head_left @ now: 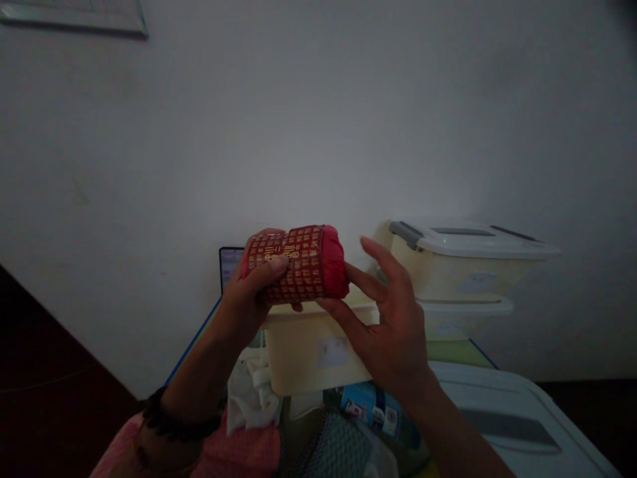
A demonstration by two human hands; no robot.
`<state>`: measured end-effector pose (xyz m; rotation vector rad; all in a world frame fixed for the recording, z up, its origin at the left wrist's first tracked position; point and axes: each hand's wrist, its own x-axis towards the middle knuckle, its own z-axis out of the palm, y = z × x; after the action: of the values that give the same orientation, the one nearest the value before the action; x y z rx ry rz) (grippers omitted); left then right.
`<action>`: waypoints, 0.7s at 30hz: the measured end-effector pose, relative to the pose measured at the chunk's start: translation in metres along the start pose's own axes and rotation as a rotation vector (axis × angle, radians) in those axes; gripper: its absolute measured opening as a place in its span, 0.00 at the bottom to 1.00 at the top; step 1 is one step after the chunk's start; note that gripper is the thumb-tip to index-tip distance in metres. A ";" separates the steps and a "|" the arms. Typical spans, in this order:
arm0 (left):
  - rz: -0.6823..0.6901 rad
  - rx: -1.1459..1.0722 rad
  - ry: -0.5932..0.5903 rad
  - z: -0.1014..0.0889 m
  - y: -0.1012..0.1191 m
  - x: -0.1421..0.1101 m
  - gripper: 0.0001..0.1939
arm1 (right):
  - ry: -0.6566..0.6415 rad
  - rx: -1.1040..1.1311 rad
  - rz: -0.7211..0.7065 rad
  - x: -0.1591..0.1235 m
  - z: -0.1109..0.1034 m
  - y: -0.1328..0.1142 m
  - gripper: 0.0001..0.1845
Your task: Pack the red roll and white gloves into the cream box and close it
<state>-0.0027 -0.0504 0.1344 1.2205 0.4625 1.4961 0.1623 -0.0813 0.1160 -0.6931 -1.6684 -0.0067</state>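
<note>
In the head view, a dark red cylindrical bundle with gold characters and a bright red gathered fabric end is held up on its side. My left hand is wrapped around its left part, thumb across the front. At the gathered end is my right hand, its fingers spread. Its thumb and a finger rest at or very near the bundle's edge. Below the bundle stands a cream plastic bin with a pale label; what it contains is hidden.
Two lidded cream boxes are stacked at the right by the wall. A large pale lid lies lower right. White cloth, a blue-labelled bottle and a dark patterned item lie in front. A screen leans behind my left hand.
</note>
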 end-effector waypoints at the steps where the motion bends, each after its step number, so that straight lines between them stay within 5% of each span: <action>1: 0.006 0.004 -0.003 0.000 0.000 0.000 0.24 | -0.023 -0.023 -0.010 0.001 -0.001 0.000 0.33; 6: 0.023 0.003 0.022 -0.002 -0.001 0.001 0.28 | -0.130 -0.042 -0.139 0.006 -0.009 0.001 0.19; 13: -0.034 -0.010 -0.014 -0.003 0.000 0.001 0.28 | -0.184 0.045 -0.219 0.016 -0.020 0.010 0.18; 21: -0.127 0.011 -0.055 -0.008 0.002 0.000 0.27 | -0.113 -0.011 -0.219 0.016 -0.022 0.003 0.07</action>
<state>-0.0101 -0.0489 0.1326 1.2151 0.5025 1.3513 0.1825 -0.0801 0.1348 -0.5240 -1.8471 -0.1342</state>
